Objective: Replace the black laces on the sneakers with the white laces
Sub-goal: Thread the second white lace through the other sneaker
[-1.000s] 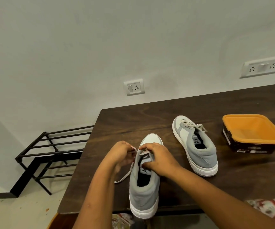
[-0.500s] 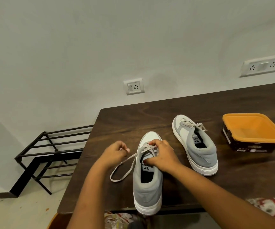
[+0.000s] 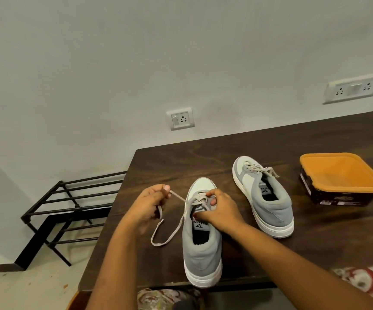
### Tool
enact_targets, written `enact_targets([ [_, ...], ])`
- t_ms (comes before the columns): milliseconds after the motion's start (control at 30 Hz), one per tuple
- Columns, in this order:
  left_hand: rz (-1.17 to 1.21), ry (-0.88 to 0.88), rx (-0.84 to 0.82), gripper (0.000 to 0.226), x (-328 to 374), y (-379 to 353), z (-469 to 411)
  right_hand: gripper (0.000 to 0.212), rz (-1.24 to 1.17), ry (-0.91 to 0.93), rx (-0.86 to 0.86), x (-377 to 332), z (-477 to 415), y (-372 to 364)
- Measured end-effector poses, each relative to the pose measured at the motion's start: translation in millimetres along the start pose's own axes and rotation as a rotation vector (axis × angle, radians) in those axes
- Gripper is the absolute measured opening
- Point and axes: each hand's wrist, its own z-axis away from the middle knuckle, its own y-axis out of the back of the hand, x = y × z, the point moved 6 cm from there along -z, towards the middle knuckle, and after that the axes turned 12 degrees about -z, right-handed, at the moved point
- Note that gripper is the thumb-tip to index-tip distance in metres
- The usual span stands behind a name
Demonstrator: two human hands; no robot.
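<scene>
Grey sneaker [image 3: 201, 247] with a white sole stands near the front edge of the dark wood table [image 3: 203, 157], heel toward the person, toe toward the wall. Pale lace [image 3: 179, 197] is threaded through its eyelets. One end runs off to the left into the left hand [image 3: 149, 204], which pinches it between thumb and fingertips, other fingers curled in. More of the lace drops from the eyelets in a slack loop onto the table, just left of the shoe. Right hand [image 3: 219, 211] sits on the tongue and lacing, fingers curled and holding the shoe there, thumb and forefinger up by the top crossing. Cannot tell if they also pinch the lace.

Second sneaker [image 3: 268, 204], same grey and white, sits to the right and a bit farther back, apart from the first, with a pale lace tied in a bow [image 3: 259, 170]. Orange tub [image 3: 337, 173] is further right on the table, open side up. Black metal rack [image 3: 69, 198] stands on the floor to the left. Wall socket [image 3: 182, 118] and a longer switch panel [image 3: 355, 89] are on the wall behind.
</scene>
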Motion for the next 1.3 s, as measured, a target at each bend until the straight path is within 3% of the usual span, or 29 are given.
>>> enact_targets([
  [67, -0.108, 0.076, -0.123, 0.031, -10, 3, 3, 0.059, 0.016, 0.002, 0.012, 0, 0, -1],
  [200, -0.589, 0.356, -0.412, 0.028, -42, 1, 11, 0.053, 0.012, -0.004, 0.022, 1, 0, -1],
  [267, -0.718, 0.451, -0.479, 0.028, -54, -7, 12, 0.052, 0.013, -0.001, 0.023, 1, 0, -1],
  [367, -0.749, 0.422, -0.425, 0.026, -59, -19, 1, 0.050, 0.027, 0.003, 0.022, -1, 0, -1],
  [467, -0.789, 0.334, -0.227, 0.007, -50, -25, -11, 0.047, 0.040, 0.002, 0.011, -2, 0, -1],
  [600, -0.727, 0.170, -0.107, 0.030, -32, -40, -21, 0.049, 0.047, -0.009, -0.003, -2, -2, -1],
  [767, -0.910, 0.064, -0.034, 0.022, -24, -35, -26, 0.052, 0.038, -0.011, -0.044, -4, -4, 1],
  [833, -0.826, 0.023, 0.095, 0.020, -16, -23, -27, 0.051, 0.026, -0.005, -0.065, -6, -4, 3],
  [900, -0.576, 0.003, 0.180, 0.023, -6, -12, -26, 0.049, 0.023, -0.003, -0.073, -10, -3, 4],
  [1067, 0.193, -0.028, 0.103, 0.031, 18, -16, -13, 0.029, -0.032, 0.144, -0.106, -45, 2, 10],
  [1167, 0.430, -0.049, 0.069, 0.017, 28, -32, -13, 0.017, -0.226, 0.154, -0.269, -68, 8, 7],
  [1300, 0.668, -0.043, 0.142, 0.026, 37, -49, -18, 0.015, -0.349, 0.032, -0.416, -73, 15, 3],
])
